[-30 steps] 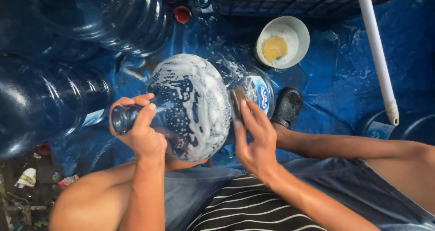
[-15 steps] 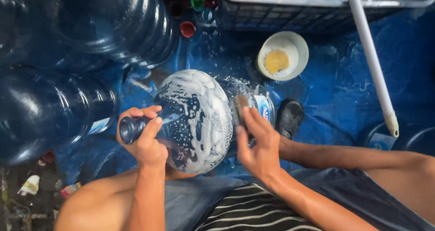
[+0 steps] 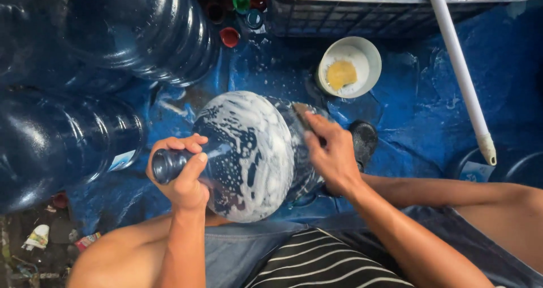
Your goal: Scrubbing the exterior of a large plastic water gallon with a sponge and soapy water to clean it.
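Observation:
A large blue water jug point(image 3: 249, 152), covered in white soap foam, lies tilted in front of me with its neck toward the left. My left hand point(image 3: 184, 175) grips the jug's neck. My right hand point(image 3: 334, 152) presses a small scrub pad point(image 3: 302, 113) against the jug's far right side. Only the pad's top edge shows past my fingers.
Two more big blue jugs point(image 3: 62, 146) point(image 3: 141, 28) lie at the left. A white bowl point(image 3: 365, 56) holding a yellow sponge stands behind, near several coloured caps point(image 3: 229, 36). A dark crate point(image 3: 350, 11) lies at the top, a white pipe point(image 3: 461, 73) slants at the right. The blue tarp is wet.
My right hand has slid up and right along the jug's side with the pad. The left hand keeps its hold on the neck. The view has shifted slightly.

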